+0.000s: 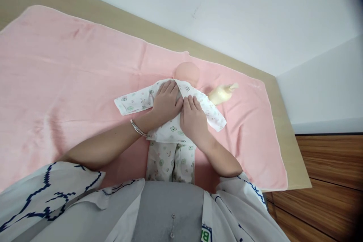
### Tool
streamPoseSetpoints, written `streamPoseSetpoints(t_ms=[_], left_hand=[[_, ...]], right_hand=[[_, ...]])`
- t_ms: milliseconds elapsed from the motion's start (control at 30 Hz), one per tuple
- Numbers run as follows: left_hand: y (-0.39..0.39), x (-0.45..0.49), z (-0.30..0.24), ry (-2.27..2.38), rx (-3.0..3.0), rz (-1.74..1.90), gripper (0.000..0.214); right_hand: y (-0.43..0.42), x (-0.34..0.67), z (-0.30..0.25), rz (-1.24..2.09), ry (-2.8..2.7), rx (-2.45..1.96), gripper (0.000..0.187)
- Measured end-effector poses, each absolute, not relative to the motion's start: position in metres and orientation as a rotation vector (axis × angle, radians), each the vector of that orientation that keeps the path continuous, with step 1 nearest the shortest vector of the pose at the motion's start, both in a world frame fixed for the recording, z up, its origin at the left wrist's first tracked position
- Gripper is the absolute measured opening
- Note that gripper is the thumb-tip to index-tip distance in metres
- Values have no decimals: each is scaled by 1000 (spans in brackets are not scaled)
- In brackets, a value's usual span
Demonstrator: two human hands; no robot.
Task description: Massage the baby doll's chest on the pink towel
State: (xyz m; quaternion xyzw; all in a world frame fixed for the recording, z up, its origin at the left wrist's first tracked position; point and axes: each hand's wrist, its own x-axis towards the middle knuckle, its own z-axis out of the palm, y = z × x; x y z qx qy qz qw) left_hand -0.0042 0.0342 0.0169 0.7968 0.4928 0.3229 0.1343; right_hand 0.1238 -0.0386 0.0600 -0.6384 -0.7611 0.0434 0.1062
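Observation:
A baby doll lies on its back, its smooth pinkish head (187, 72) pointing away from me. It wears a white long-sleeved baby shirt (172, 130) printed with small animals, both sleeves spread outward. My left hand (167, 100) rests flat on the upper chest of the shirt, fingers stretched out, with a silver bangle on the wrist. Beside it, my right hand (194, 117) lies on the right half of the shirt front, fingers straight. The thumb sides of both hands meet near the shirt's middle; cloth under the palms is hidden. Matching printed trousers (161, 159) cover the doll's legs.
A pink blanket (93, 60) with some creases covers most of the wooden tabletop (295, 159). Near the doll's right-hand sleeve lies a pale yellow bottle (221, 94). A white wall (227, 15) runs behind the table, and brown wooden flooring (331, 162) shows at the right.

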Motion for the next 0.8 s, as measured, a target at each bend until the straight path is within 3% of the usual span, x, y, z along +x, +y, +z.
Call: streamPoseSetpoints(t_ms=[233, 500, 667, 800], left_hand=[[31, -1, 17, 1438, 2271, 964, 53], [33, -2, 14, 1447, 2269, 982, 51], [29, -2, 21, 1451, 2339, 806, 61], [10, 2, 34, 1468, 2412, 632, 57]], right_hand=[[9, 154, 43, 187, -2055, -1954, 61], [7, 152, 37, 169, -2038, -1935, 60], [9, 158, 39, 233, -2085, -1915, 63], [13, 169, 47, 345, -2211, -1840, 68]])
